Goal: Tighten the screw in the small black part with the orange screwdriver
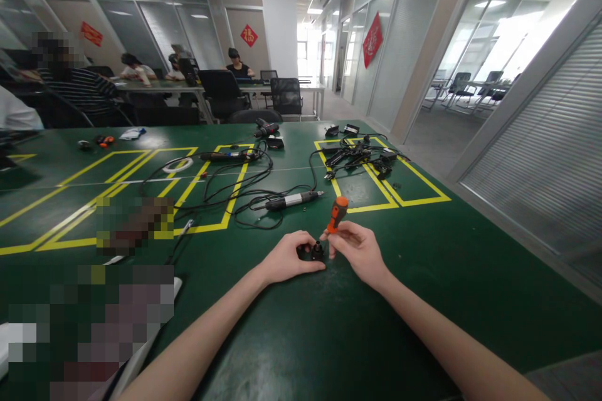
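Orange-and-dark screwdriver (pixel 337 215), black part (pixel 318 253); green tabletop (pixel 423 276), yellow tape (pixel 423 202).

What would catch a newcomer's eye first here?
Probably the orange-handled screwdriver, near the picture's centre in the right hand's grip, beside a small black part in the left hand's grip. Then the yellow lines on the green table, and the large red diamond on the glass wall beyond.

Open green tabletop (pixel 475 257) at right, silver-black tool (pixel 292 200) blocking ahead left, black parts (pixel 360 153) ahead right
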{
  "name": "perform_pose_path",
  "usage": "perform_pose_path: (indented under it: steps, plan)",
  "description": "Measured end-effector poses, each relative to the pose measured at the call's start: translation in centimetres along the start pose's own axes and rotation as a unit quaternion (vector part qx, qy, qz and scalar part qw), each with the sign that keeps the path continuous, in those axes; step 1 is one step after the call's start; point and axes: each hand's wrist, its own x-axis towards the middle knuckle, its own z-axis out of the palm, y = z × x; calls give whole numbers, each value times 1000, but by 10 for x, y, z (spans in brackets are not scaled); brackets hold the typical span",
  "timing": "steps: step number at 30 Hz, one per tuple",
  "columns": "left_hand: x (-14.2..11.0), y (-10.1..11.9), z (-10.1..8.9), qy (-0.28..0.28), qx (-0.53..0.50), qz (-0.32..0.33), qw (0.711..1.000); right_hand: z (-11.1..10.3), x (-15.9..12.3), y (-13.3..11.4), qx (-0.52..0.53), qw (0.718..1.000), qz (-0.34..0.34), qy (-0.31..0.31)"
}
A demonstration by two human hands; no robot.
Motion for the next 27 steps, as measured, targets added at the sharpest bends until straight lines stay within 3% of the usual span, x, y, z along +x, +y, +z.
perform_pose_path:
  steps: [7, 16, 23, 27]
  plan:
    - [0, -1, 0, -8, -1, 5, 1000, 0, 1, -2, -33, 999, -26, -5]
    - [0, 1, 0, 2, 5, -1, 1000, -1, 1, 2, 58, 998, 32, -17]
    - [0, 2, -1, -5, 0, -2, 1000, -2, 3, 1, 10, 1000, 19, 17]
    - [-1, 3, -1, -1, 0, -3, 1000, -2, 4, 3, 24, 999, 33, 3]
